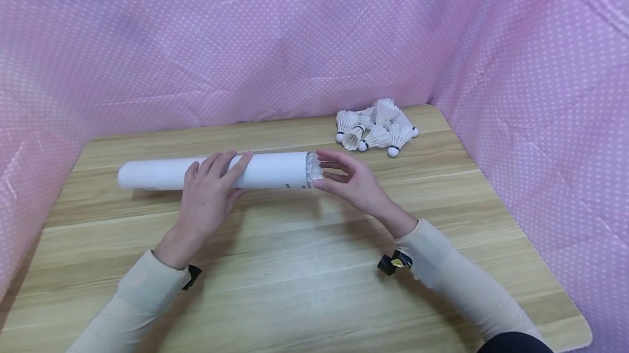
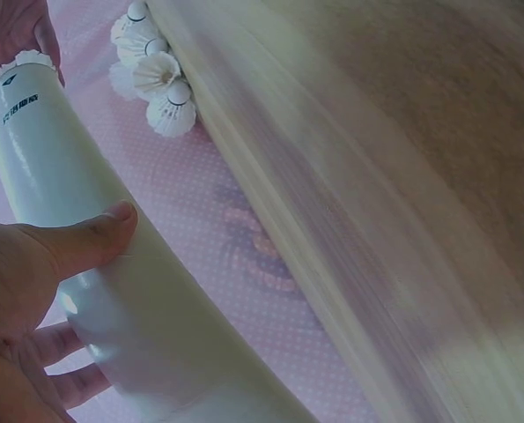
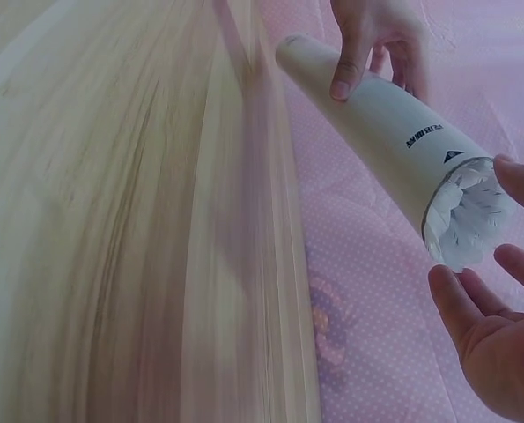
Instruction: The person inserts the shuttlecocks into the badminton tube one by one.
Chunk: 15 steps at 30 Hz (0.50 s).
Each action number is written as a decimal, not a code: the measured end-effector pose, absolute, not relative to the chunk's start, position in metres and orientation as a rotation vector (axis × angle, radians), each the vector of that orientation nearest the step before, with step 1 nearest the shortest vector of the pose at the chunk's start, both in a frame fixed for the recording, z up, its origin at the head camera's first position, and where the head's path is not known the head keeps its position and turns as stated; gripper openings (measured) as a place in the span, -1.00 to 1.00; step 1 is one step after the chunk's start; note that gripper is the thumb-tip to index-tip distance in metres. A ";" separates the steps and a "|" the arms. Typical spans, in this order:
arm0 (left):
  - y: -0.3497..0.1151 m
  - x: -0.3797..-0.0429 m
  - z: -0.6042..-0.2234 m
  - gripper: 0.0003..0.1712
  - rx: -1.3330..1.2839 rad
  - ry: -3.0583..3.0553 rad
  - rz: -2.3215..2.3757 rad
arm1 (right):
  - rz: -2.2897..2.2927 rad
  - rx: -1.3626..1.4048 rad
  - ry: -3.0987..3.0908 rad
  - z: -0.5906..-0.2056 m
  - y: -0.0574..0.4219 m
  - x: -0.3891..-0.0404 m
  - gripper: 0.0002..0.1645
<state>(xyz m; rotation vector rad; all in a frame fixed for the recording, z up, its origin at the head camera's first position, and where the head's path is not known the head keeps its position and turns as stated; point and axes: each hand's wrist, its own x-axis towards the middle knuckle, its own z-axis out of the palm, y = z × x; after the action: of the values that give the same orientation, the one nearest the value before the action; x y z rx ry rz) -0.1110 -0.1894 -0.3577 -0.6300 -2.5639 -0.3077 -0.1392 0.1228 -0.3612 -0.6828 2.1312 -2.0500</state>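
Left grip (image 1: 208,192): tube (image 1: 277,170) crosswise, mouth (image 1: 308,170) rightward.

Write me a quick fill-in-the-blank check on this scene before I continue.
The tube in the left hand is coloured ____.
In the head view, the loose shuttlecocks lie ____ away than the right hand.
Feathers show at the tube's end nearest the ____ hand.
The curtain is patterned with white ____.
Missing words: white; farther; right; dots.
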 end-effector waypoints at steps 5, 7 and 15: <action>-0.189 -0.111 -0.358 0.01 -0.641 -2.555 -0.300 | -2.067 -0.694 2.117 -0.362 0.120 -0.139 -0.26; -0.189 -0.111 -0.357 0.01 -0.642 -2.550 -0.298 | -2.074 -0.700 2.114 -0.363 0.119 -0.140 -0.26; -0.189 -0.112 -0.357 0.01 -0.648 -2.534 -0.300 | -2.062 -0.716 2.140 -0.364 0.115 -0.141 -0.27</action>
<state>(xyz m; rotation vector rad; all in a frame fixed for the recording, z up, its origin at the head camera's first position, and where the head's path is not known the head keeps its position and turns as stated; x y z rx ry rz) -0.1117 -0.1888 -0.3570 -0.6478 -2.5338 -0.3003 -0.1405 0.1153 -0.3644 -0.7163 2.1405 -2.0618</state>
